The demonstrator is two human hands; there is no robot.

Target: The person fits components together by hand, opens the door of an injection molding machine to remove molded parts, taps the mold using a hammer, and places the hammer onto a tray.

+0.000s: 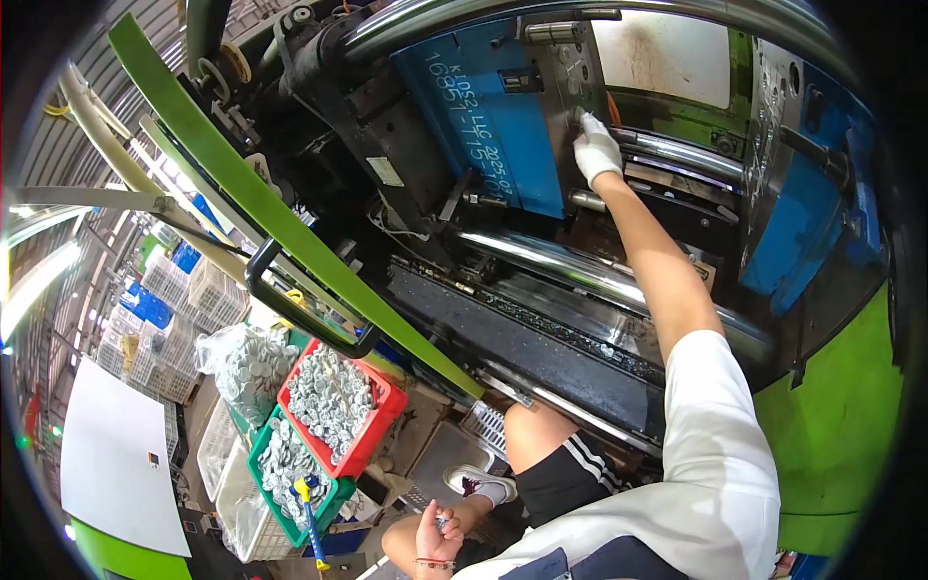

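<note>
- Left mold half: mounted in the machine at upper center. Outer plate is blue, with white handwritten characters, "16851" among them; the lettering runs aslant in this view.
- Steel plate: bare grey metal on the inner side of the blue plate. Surface shows holes and fittings.
- Right mold half: stands across the gap, well apart from the left half. Outer body is blue; the inner side is grey metal with openings.
- Rods: polished, reflective, running between the two sides below the mold.
- Right hand: white-gloved, arm extended into the gap, fingers directed at the steel plate. Contact with the plate cannot be confirmed. Finger opening, and whether anything is held, cannot be told.
- Left hand: bare, low near the knee, a red band at the wrist. Fingers are curled around small grey pieces; their exact shape is too small to tell.
- Red bin: filled with grey, mostly round parts.
- Green bin: beside the red bin, holding similar parts.
- Hammer: blue and yellow, lying across the green bin's edge.
- Bag: clear plastic, filled with grey rounds, behind the bins.
</note>
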